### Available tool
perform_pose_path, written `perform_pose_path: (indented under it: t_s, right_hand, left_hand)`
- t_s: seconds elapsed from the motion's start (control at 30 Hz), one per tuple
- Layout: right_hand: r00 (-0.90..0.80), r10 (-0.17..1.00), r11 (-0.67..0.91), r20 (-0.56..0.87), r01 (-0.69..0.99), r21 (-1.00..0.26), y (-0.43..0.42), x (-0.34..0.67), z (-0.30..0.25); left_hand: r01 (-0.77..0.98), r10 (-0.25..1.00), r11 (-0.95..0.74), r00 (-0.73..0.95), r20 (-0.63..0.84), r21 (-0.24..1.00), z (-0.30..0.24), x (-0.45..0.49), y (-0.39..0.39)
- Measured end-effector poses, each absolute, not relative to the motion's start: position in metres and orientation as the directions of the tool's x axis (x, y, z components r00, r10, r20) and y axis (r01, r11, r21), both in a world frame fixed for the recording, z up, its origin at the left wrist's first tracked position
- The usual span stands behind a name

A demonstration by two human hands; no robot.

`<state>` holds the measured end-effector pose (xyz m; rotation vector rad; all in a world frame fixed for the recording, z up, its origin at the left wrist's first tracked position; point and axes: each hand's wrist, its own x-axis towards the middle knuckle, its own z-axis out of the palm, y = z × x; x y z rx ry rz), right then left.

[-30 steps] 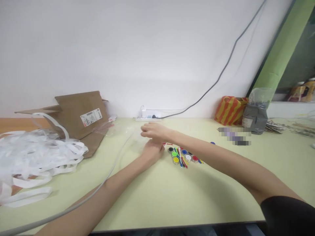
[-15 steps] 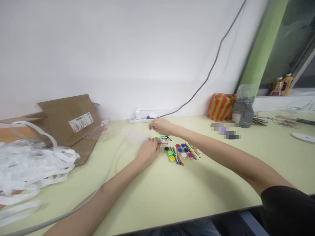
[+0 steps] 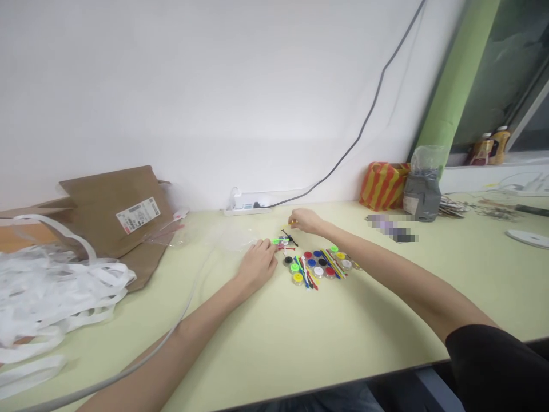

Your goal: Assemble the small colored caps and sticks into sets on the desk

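Along our pale green desk [image 3: 240,349], our left hand [image 3: 257,264] rests with fingers loose near round coloured plastic caps [image 3: 317,264]; our right hand [image 3: 305,221] curls closed, any hold unclear (white barcode label [image 3: 138,215] unreadable).

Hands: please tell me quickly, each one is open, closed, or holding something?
Left hand: curled down by a green piece; cannot tell if holding.
Right hand: closed, pinching something small and yellow.

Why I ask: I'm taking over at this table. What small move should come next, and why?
Probably have the left hand pick up the neon green stick: it lies right at that hand's fingers, while the right hand is farther off, beyond the small black piece and the coloured round pieces.
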<state>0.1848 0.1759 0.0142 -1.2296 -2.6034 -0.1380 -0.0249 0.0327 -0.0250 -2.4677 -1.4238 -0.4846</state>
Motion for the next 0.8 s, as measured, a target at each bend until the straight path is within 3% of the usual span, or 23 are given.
perform_pose_path:
  t_s: [0.2,0.3,0.47,0.6,0.8]
  right_hand:
    - [-0.506,0.722,0.620,0.472,0.776,-0.116,0.130,0.196,0.047]
    - [-0.481,0.585,0.783,0.653,0.544,-0.302,0.077,0.196,0.043]
    - [-0.480,0.530,0.848,0.699,0.298,-0.439,0.014,0.192,0.016]
    - [-0.465,0.511,0.859,0.723,0.280,-0.428,0.003,0.193,0.006]
    - [-0.543,0.459,0.880,0.704,0.385,-0.277,-0.009,0.199,0.006]
  left_hand:
    - [0.871,0.726,-0.491,0.394,0.564,0.023,-0.018,-0.022,0.027]
    - [0.825,0.620,-0.561,0.372,0.691,0.060,-0.014,-0.016,0.020]
    - [0.724,0.483,-0.686,0.524,0.702,-0.068,-0.009,-0.007,0.008]
    - [0.721,0.427,-0.680,0.540,0.726,-0.136,-0.002,-0.004,0.001]
    - [0.644,0.342,-0.744,0.595,0.727,-0.177,0.000,0.000,-0.002]
